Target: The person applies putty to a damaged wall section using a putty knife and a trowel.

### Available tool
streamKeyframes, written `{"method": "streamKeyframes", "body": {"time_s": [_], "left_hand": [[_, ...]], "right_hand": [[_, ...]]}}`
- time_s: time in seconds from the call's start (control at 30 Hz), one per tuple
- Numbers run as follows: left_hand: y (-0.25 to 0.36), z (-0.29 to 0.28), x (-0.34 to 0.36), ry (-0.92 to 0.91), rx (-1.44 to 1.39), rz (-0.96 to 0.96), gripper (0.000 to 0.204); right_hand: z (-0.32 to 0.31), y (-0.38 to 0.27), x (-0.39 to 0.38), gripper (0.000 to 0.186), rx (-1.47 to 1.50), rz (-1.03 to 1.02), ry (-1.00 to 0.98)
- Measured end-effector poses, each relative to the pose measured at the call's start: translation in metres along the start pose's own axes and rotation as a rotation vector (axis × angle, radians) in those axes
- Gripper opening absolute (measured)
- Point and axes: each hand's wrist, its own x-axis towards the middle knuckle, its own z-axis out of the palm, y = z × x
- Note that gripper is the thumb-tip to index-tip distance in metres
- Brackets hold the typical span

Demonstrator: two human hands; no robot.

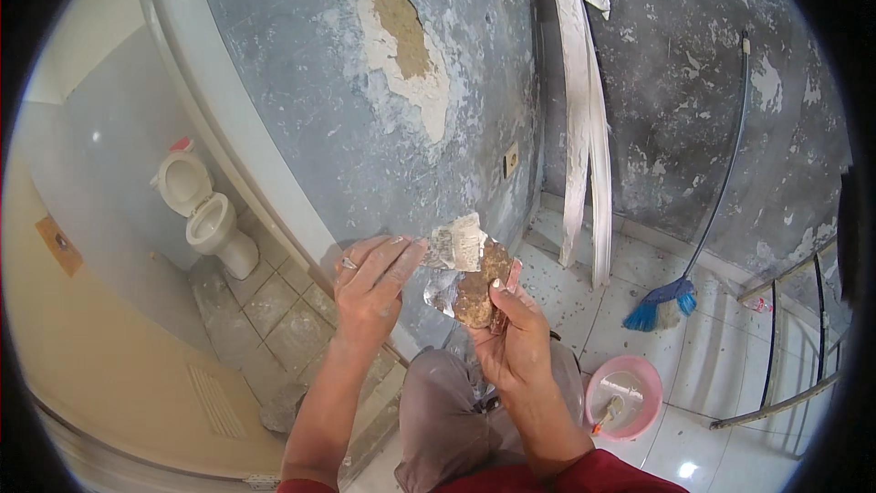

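Note:
My left hand [370,288] is closed on a flat putty scraper [438,251], its fingertips at the end near me, with pale putty [461,237] smeared over the blade. My right hand [516,342] grips a second, wider metal plate [479,297], stained rusty brown with a bare silvery corner, thumb on top and a reddish edge showing beside it. The scraper rests on or just over this plate's upper left part; which, I cannot tell. Both tools are in front of a scuffed grey-blue wall [292,82] with a patch of broken plaster [411,82].
A pink basin [648,402] with whitish contents stands on the tiled floor [693,438]. Beside it are a blue broom [662,306] and a metal frame [771,338]. Long white strips [575,155] lean in the corner, by a socket [510,160]. Left, a doorway shows a toilet [219,228].

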Motion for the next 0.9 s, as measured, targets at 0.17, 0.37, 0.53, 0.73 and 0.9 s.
{"method": "streamKeyframes", "body": {"time_s": [0.17, 0.37, 0.53, 0.73, 0.9], "left_hand": [[0.007, -0.019, 0.007, -0.049, 0.082, 0.056, 0.041], [0.003, -0.038, 0.006, -0.120, 0.189, 0.091, 0.041], [-0.007, -0.059, 0.010, -0.167, 0.298, 0.084, 0.039], [-0.026, -0.093, 0.023, -0.091, 0.502, -0.024, 0.040], [-0.073, -0.099, 0.071, 0.466, 0.541, 0.044, 0.046]], "right_hand": [[-0.012, -0.005, -0.005, 0.030, -0.037, 0.006, -0.058], [-0.013, -0.011, -0.007, 0.031, -0.079, -0.001, -0.069], [-0.011, -0.018, 0.004, 0.034, -0.114, -0.020, -0.112], [0.016, -0.020, 0.047, 0.035, -0.298, -0.189, -0.146], [0.048, -0.008, 0.140, 0.034, -0.849, -0.730, -0.040]]}}
